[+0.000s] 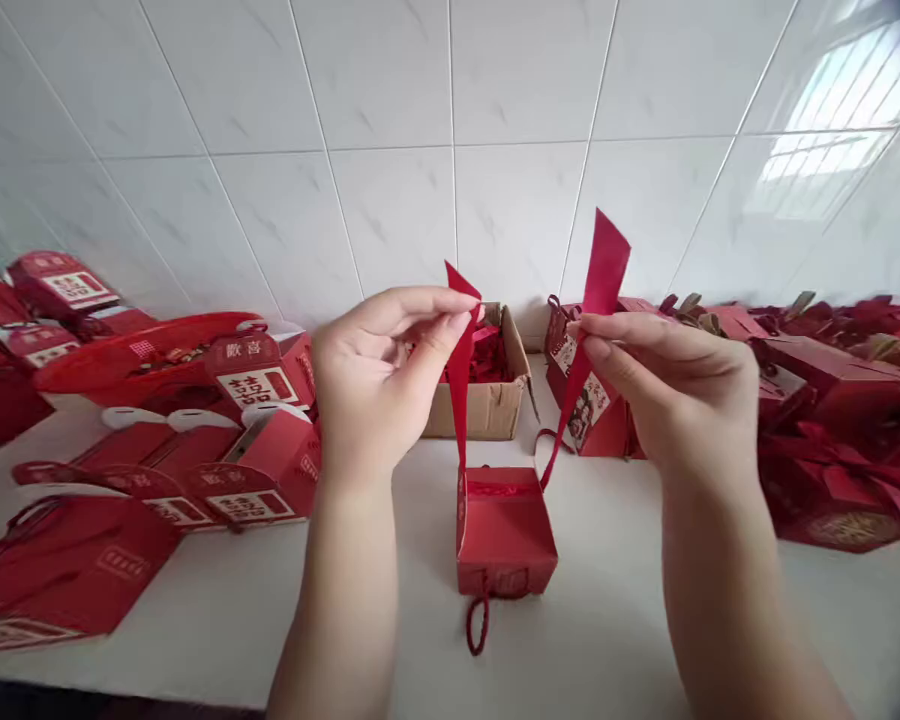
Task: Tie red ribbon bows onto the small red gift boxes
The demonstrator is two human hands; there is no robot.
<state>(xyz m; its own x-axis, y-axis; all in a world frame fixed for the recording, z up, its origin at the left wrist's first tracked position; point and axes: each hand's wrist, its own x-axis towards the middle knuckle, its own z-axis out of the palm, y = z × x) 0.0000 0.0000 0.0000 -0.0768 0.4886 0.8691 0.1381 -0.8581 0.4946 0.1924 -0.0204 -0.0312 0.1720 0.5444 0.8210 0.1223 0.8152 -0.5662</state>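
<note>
A small red gift box (504,535) stands on the white table (607,640), with a red cord loop hanging at its front. Two ends of a red ribbon (459,395) rise from its sides. My left hand (379,375) pinches the left ribbon end between thumb and fingers, above and to the left of the box. My right hand (667,385) pinches the right ribbon end (604,265), whose tip sticks up above the fingers. Both hands are raised above the box, with the ribbon drawn upward.
A brown cardboard box (487,405) holding red pieces stands behind the gift box by the tiled wall. Flat and folded red gift boxes (225,470) lie in piles at the left. Several finished red boxes with ribbons (840,420) crowd the right side.
</note>
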